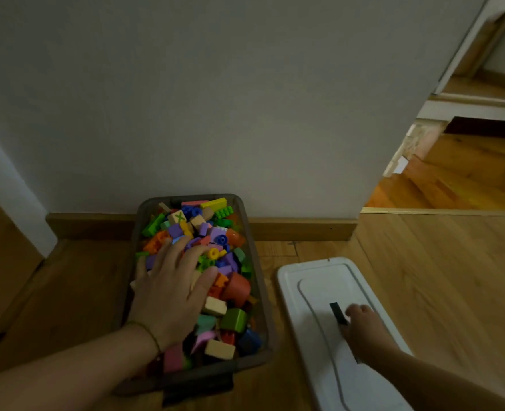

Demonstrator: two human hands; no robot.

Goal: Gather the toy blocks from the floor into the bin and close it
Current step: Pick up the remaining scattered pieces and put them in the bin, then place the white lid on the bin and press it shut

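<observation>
Green "X" on beige block (177, 217) (inside bin (259, 280))

Your bin (259, 286) is a dark, see-through rectangular tub standing on the wooden floor (423, 277), its far end against the skirting board (301, 229). It is open and heaped to the rim with toy blocks (224, 262) in green, purple, orange, pink, blue, yellow and cream. The white lid (313, 280) lies flat on the floor just right of the bin, with a dark handle (336, 311) at its middle.
</observation>
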